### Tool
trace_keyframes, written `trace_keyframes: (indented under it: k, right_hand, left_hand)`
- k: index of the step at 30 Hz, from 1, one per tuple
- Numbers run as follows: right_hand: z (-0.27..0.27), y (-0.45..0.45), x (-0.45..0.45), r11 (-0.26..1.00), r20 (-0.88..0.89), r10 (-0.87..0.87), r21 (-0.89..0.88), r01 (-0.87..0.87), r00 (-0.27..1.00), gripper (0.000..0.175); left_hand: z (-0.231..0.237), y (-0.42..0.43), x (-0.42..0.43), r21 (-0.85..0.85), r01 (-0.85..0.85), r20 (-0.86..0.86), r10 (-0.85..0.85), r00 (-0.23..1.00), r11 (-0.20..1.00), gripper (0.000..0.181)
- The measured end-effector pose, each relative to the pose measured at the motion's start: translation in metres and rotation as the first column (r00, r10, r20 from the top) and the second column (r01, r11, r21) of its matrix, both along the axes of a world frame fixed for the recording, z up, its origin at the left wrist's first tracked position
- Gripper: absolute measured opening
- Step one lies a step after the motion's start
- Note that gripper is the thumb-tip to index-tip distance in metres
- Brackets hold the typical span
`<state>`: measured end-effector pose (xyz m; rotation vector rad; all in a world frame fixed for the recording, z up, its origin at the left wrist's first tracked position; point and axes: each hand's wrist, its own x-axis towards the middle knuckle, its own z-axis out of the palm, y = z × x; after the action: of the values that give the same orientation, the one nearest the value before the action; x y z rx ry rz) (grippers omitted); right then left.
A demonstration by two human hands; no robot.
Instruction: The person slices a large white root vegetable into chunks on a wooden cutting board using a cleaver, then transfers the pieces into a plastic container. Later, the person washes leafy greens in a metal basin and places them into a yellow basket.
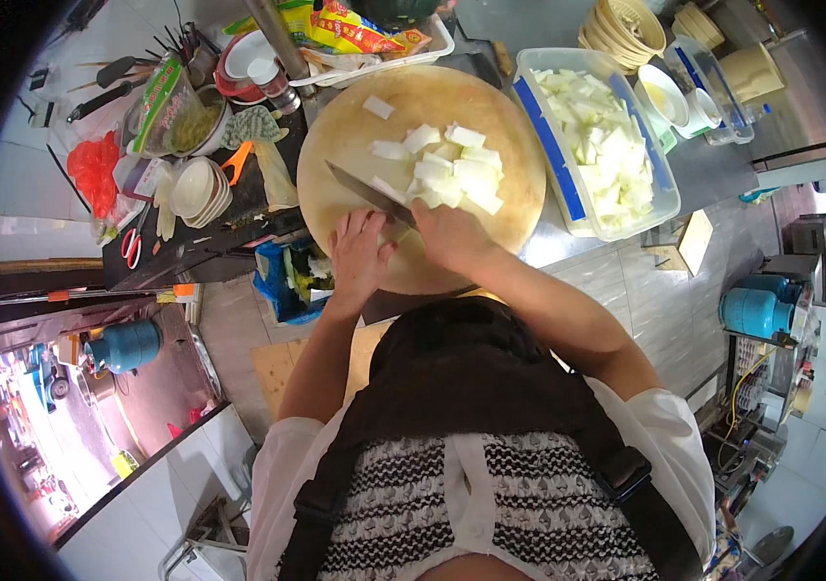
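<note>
On a round wooden chopping board lie pale, cut pieces of a vegetable, in a loose pile right of the middle. My right hand is closed round the handle end of a kitchen knife, whose blade points up and left across the board. My left hand rests at the board's lower left, fingers bent, close beside the blade on a pale piece that is mostly hidden. A clear plastic tub right of the board holds a heap of similar pale pieces.
Left of the board are stacked white bowls, orange-handled scissors, red-handled scissors and a plastic bag of food. A white tray with packets stands behind. A blue-lined bin sits below the left edge. Cream baskets stand at back right.
</note>
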<state>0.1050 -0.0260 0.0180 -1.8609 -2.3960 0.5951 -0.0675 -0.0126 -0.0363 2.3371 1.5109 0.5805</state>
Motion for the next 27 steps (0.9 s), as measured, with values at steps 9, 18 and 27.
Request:
trace_keyframes:
  k: [9,18,27]
  right_hand:
    - [-0.004,0.001,-0.005,0.999,-0.013,-0.028,-0.037,0.027,1.0,0.031]
    - [0.002,-0.002,-0.007,0.994,-0.042,-0.072,-0.088,0.068,0.996,0.02]
    - [-0.004,-0.005,-0.011,0.994,-0.137,-0.098,-0.052,0.091,0.986,0.021]
  left_hand:
    - [-0.003,-0.002,-0.001,0.004,-0.015,0.045,0.015,0.999,1.0,0.038]
    - [-0.005,-0.002,-0.002,0.018,-0.015,0.049,0.014,0.999,1.0,0.039]
    - [-0.002,-0.002,-0.005,-0.023,0.028,0.102,-0.025,0.994,0.999,0.04]
